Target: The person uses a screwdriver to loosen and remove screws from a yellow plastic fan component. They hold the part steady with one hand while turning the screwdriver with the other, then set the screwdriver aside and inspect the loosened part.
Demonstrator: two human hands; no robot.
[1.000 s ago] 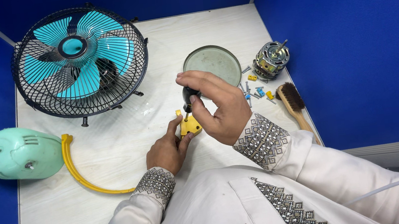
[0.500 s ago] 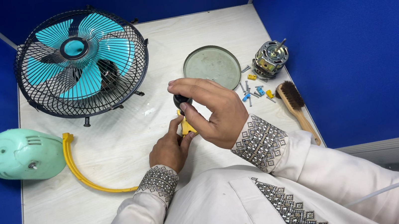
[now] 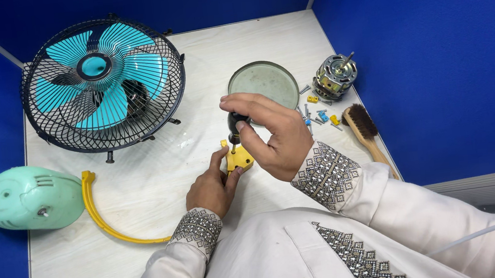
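My left hand [image 3: 212,183] pinches a small yellow plastic part [image 3: 238,157] against the white table [image 3: 157,168]. Above it, my right hand [image 3: 272,133] grips the black handle of a short screwdriver [image 3: 235,123], held upright with its tip down on the yellow part. Both hands meet at the middle of the table, just below a round grey-green dish [image 3: 263,83].
A black wire fan cage with teal blades [image 3: 103,84] stands at the back left. A mint-green motor housing [image 3: 29,198] with a curved yellow bracket [image 3: 102,214] lies at the left edge. At the right are a fan motor [image 3: 335,76], loose screws and small connectors [image 3: 319,115], and a wooden brush [image 3: 365,132].
My right hand has turned slightly on the screwdriver handle. Both hands stay on the yellow part at the same spot.
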